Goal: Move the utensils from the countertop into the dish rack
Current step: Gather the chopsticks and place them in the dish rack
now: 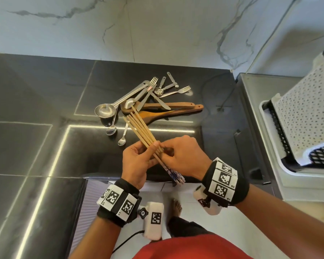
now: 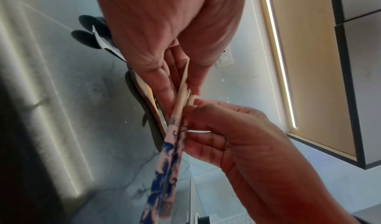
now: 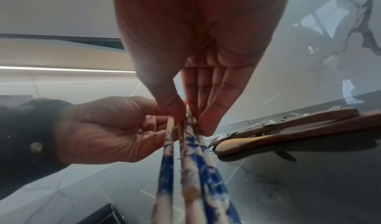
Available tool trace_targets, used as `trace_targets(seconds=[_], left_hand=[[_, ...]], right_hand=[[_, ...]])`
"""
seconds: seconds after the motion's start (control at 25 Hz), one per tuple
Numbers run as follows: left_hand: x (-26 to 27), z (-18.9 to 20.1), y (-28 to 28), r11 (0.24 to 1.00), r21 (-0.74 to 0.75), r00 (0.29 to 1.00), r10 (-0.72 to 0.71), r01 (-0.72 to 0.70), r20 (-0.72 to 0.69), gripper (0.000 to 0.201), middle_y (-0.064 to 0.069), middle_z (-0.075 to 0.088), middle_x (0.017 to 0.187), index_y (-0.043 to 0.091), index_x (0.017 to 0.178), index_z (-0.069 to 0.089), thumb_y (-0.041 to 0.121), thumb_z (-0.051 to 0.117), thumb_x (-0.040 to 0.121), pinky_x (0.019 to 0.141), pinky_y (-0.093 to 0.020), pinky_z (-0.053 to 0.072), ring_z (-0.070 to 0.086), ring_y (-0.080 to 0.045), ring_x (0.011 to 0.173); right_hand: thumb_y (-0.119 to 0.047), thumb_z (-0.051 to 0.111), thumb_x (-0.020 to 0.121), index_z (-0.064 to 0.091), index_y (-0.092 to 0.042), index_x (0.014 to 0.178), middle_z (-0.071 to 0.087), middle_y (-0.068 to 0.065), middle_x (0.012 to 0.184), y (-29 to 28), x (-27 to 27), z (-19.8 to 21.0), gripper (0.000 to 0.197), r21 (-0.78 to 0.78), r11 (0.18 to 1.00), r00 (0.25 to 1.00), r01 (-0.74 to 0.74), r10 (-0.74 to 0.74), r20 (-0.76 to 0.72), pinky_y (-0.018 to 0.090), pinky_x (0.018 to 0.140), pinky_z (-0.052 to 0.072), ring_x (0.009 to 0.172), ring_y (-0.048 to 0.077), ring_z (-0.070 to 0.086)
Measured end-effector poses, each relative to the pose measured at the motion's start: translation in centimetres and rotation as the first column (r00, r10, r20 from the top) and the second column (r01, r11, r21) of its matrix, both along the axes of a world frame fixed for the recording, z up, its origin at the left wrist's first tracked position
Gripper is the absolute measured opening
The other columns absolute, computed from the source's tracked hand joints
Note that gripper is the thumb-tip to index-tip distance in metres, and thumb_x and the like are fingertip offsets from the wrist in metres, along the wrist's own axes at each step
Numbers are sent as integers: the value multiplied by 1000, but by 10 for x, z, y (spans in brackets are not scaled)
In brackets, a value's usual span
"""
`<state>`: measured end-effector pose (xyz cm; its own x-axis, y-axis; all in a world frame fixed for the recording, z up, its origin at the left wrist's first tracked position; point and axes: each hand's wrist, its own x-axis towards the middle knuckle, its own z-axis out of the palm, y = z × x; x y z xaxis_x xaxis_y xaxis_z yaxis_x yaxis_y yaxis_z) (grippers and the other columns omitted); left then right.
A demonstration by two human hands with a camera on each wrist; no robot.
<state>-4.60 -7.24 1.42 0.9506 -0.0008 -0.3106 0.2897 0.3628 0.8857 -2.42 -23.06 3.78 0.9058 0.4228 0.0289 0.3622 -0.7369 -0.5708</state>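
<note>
Both hands hold a bundle of several wooden chopsticks (image 1: pixel 141 128) with blue-and-white patterned ends (image 3: pixel 193 162) above the black countertop's (image 1: pixel 45 94) front edge. My left hand (image 1: pixel 138 157) grips the bundle from the left, thumb over it. My right hand (image 1: pixel 178 156) pinches the same chopsticks (image 2: pixel 179 106) from the right. Behind them lies a pile of utensils: a steel ladle (image 1: pixel 105 110), forks (image 1: pixel 178 91), spoons (image 1: pixel 111 130), a knife (image 1: pixel 160 101) and two wooden spatulas (image 1: pixel 168 109). The white and black dish rack (image 1: pixel 295 131) stands at the right.
A marble wall (image 1: pixel 157 25) backs the counter. A grey tray (image 1: pixel 251 116) lies under the rack. A dark cable (image 1: pixel 226 98) runs across the counter near the utensils. Below the counter edge are the floor and my bare foot (image 1: pixel 176 204).
</note>
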Motion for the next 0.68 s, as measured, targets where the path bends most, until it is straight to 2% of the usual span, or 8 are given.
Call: trace_targets(seconds=[0.16,0.24,0.28,0.32,0.4,0.48,0.56,0.68], left_hand=[[-7,-4,-11,1000,23,1000,2,-2,19,16,-16,75,95,7,108,68,6,64,93,71,-34,62,75,-23,84],[-9,0,-17,1000,14,1000,-8,8,26,17,-19,74,97,5,109,68,6,63,93,71,-33,62,74,-25,85],[-7,3,-20,1000,3,999,-13,13,38,17,-20,73,97,4,109,67,7,63,92,72,-34,62,74,-25,86],[-6,7,-23,1000,-10,999,-16,17,50,18,-20,72,98,4,108,67,9,64,91,74,-36,62,74,-26,88],[-3,17,-33,999,-43,997,-19,22,76,24,-19,72,101,7,108,67,16,66,86,79,-39,62,73,-27,93],[0,30,-51,997,-63,993,-25,33,118,25,-15,73,101,7,110,66,15,65,86,81,-39,62,73,-27,95],[-2,43,-82,998,-40,984,-38,45,171,19,-11,75,98,7,111,65,8,60,93,81,-36,61,74,-23,93],[-12,61,-133,998,-12,976,-51,55,210,19,-11,77,99,6,112,64,8,59,94,85,-37,61,74,-23,94]], right_hand=[[-45,48,98,74,-24,91,63,-5,61,-10,-12,8,35,-175,982,996,-70,78,38,31,56,54,52,13,58],[-48,49,98,75,-28,100,66,-6,65,-17,-19,15,33,-143,989,997,-30,40,69,28,57,53,55,12,59],[-50,53,97,73,-31,111,70,-7,74,-23,-22,16,31,-60,998,997,28,-24,71,24,60,54,61,10,63],[-51,57,95,65,-32,127,74,-8,88,-30,-27,17,38,29,994,994,101,-102,43,21,66,57,70,7,68],[-50,61,93,37,-31,152,68,-4,122,-47,-35,18,67,95,981,983,170,-163,-79,29,86,59,95,8,70],[-42,62,92,10,-30,159,56,-1,140,-59,-44,18,85,80,988,975,130,-113,-190,39,97,54,112,14,63],[-33,57,96,-3,-30,159,52,2,137,-74,-55,16,87,84,989,982,118,-104,-157,45,89,55,103,21,64],[-30,41,103,1,-23,160,58,6,122,-115,-66,22,70,10,983,979,184,-184,84,48,64,55,76,23,64]])
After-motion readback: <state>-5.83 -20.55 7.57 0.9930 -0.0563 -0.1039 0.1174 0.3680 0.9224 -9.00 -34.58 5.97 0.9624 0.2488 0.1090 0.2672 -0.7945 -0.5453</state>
